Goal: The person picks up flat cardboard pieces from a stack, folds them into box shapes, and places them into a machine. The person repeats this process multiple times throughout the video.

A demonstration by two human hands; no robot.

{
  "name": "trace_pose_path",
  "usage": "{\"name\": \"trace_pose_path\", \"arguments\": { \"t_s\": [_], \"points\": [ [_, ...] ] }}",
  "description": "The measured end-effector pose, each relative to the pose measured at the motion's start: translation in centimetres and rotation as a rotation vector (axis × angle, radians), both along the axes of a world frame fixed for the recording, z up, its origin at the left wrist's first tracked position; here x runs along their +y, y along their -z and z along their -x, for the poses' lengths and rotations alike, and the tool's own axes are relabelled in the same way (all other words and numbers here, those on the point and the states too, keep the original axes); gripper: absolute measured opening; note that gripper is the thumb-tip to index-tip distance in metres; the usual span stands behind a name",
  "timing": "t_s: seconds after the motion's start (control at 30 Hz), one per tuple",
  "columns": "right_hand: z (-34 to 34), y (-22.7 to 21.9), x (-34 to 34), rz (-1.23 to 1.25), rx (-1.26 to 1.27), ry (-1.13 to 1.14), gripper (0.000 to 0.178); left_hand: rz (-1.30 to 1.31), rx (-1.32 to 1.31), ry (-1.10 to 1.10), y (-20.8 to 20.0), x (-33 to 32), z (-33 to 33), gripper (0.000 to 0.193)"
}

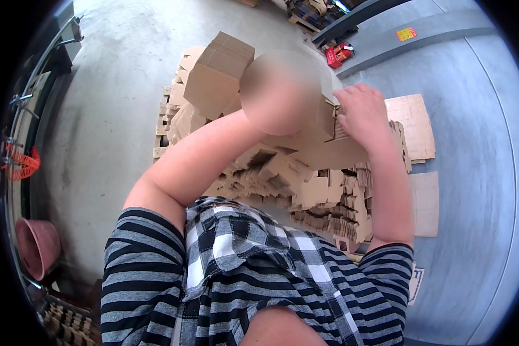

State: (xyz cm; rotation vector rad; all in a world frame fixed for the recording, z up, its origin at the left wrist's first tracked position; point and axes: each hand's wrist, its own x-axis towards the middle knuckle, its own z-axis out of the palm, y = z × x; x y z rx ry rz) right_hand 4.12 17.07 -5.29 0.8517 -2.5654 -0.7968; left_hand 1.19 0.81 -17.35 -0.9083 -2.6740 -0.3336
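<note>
My left hand (274,109) reaches over the pile of cardboard from the left. A round blur covers it, so its fingers and anything in them are hidden. My right hand (363,115) is at the right end of a stack of flat brown cardboard pieces (323,124). Its fingers and thumb curl around the edges of that stack. Left of the blur, a thick bundle of cut cardboard sheets (213,81) rises above the pile. Below my forearms lie many more cardboard pieces (288,173), stacked unevenly and some tilted.
A wooden pallet (160,138) shows under the pile's left side. Flat boards (412,124) lie at the right, beside a grey-blue wall (473,190). A pinkish bucket (37,248) and a coiled orange hose (26,164) are at the far left. A red object (339,55) lies farther back.
</note>
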Motion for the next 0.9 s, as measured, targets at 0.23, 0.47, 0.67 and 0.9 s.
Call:
{"name": "trace_pose_path", "arguments": {
  "t_s": [0.23,0.47,0.67,0.9],
  "points": [
    [4.7,-0.1,-0.7,-0.081,-0.523,0.373,0.028,-0.078,-0.044,0.052,-0.3,-0.3,-0.6,0.103],
    [6.1,-0.4,0.4,0.164,-0.659,0.392,0.024,0.036,-0.104,0.034,-0.5,0.2,-0.4,0.104],
    [6.2,-0.2,0.8,0.199,-0.652,0.366,0.021,0.084,-0.080,-0.003,-1.3,0.1,-0.8,0.104],
    [6.2,0.1,0.9,0.133,-0.589,0.329,0.011,-0.016,-0.064,0.058,-0.9,-0.2,-0.8,0.105]
  ]
}}
